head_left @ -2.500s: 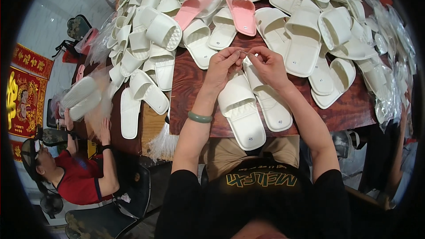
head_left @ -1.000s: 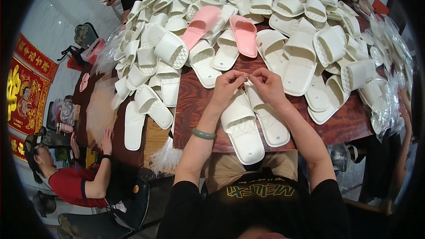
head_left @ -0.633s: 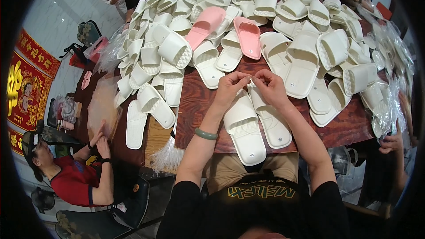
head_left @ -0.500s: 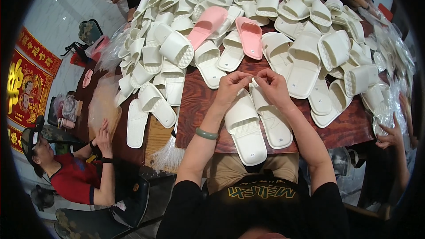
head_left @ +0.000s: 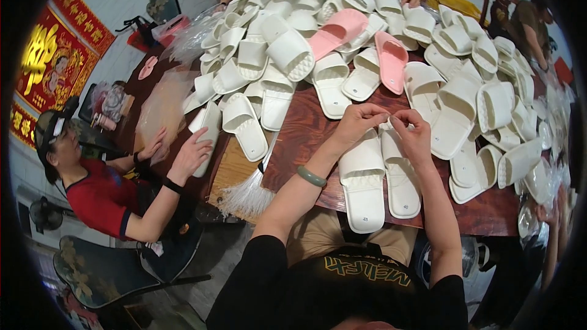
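A pair of white slippers lies before me at the table edge: a left slipper point(head_left: 361, 174) and a right slipper point(head_left: 400, 183), heels toward me. Over their far ends, my left hand point(head_left: 363, 123) and my right hand point(head_left: 412, 131) meet with fingertips pinched together. Whatever is between the fingertips is too small to make out. A jade-coloured bangle point(head_left: 311, 176) circles my left wrist. Beyond my hands, a heap of white slippers point(head_left: 290, 55) includes two pink ones, a left pink slipper point(head_left: 338, 32) and a right pink slipper point(head_left: 391, 62).
White plastic strands point(head_left: 247, 194) hang at the wooden table's point(head_left: 299, 140) near edge. On the left, a person in red point(head_left: 98, 190) has a hand at a tilted white slipper point(head_left: 210, 137), near a clear plastic sheet point(head_left: 162, 107). Other people stand around the heap.
The view has swung left, so the scene sits farther right. My hands stay pinched over the pair. The co-worker's hand has reached the white slipper at left, which is now tilted up.
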Tool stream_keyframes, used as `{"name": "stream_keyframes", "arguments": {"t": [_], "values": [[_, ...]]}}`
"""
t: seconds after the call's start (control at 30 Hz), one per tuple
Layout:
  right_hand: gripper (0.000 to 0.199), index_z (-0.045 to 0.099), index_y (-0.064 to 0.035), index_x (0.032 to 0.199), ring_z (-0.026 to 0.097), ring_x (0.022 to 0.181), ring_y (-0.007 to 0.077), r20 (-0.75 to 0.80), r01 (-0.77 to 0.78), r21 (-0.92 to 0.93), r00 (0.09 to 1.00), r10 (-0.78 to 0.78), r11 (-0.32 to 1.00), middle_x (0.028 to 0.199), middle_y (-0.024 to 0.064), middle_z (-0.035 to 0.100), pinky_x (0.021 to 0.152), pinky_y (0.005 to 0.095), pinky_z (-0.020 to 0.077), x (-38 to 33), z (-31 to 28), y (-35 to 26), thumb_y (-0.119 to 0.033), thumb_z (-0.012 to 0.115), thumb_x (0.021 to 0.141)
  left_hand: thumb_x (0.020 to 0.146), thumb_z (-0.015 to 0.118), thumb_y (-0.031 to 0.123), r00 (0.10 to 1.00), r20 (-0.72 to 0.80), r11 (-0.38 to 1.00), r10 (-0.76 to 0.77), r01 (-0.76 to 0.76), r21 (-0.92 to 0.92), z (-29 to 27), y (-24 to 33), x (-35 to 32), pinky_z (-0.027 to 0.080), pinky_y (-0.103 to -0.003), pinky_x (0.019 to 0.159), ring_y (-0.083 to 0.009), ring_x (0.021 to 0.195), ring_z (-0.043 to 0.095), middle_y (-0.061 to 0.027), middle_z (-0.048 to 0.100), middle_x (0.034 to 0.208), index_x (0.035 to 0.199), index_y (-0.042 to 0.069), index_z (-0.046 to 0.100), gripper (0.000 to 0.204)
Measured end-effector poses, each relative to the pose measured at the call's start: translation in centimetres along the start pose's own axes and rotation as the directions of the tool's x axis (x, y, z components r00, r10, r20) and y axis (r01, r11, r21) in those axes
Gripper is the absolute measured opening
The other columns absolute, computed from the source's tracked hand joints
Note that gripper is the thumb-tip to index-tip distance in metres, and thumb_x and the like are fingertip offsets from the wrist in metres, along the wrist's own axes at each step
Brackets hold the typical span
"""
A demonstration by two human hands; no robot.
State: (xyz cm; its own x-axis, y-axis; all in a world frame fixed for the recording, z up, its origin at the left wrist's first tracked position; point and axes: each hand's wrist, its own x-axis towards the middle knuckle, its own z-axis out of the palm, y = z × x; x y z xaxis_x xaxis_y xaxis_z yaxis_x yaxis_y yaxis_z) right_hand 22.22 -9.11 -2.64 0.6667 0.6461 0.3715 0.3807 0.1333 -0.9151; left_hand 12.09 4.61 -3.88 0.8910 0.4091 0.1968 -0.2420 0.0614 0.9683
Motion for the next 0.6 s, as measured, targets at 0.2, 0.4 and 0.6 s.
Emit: {"name": "stream_keyframes", "arguments": {"t": [0.2,0.4,0.6], "values": [[0.011,0.064,0.0007,0.084,0.052,0.074,0.0086,0.019,-0.02,-0.019,1.0,0.02,1.0,0.079,0.0025,0.06,0.069,0.0224,0.0415,0.2,0.0,0.3,-0.009,0.067,0.08,0.085,0.065,0.01,1.0,-0.014,0.999,0.022,-0.021,0.049,-0.1,0.1,-0.1,0.048,-0.02,0.065,-0.0072,0.072,0.059,-0.0029,0.066,0.083,0.096,-0.001,0.067,0.016],[0.011,0.064,0.0005,0.084,0.05,0.072,0.0073,0.039,-0.101,0.067,0.994,0.099,0.993,0.078,0.0006,0.061,0.066,0.0221,0.0408,0.4,-0.2,1.0,-0.009,0.067,0.079,0.084,0.064,0.007,0.999,-0.027,0.999,0.036,-0.036,-0.001,0.3,0.6,-0.2,0.044,-0.017,0.058,-0.0027,0.067,0.055,-0.0006,0.065,0.078,0.095,-0.002,0.067,0.014],[0.011,0.064,0.0004,0.083,0.048,0.07,0.0053,-0.009,-0.098,0.064,0.995,0.098,0.993,0.077,-0.0001,0.06,0.064,0.02,0.0389,0.3,-0.2,1.2,-0.009,0.068,0.08,0.084,0.063,0.006,0.999,-0.015,0.998,0.047,-0.046,0.042,0.5,0.7,0.0,0.044,-0.017,0.059,-0.0034,0.068,0.056,-0.0016,0.065,0.079,0.094,-0.003,0.066,0.014]]}}
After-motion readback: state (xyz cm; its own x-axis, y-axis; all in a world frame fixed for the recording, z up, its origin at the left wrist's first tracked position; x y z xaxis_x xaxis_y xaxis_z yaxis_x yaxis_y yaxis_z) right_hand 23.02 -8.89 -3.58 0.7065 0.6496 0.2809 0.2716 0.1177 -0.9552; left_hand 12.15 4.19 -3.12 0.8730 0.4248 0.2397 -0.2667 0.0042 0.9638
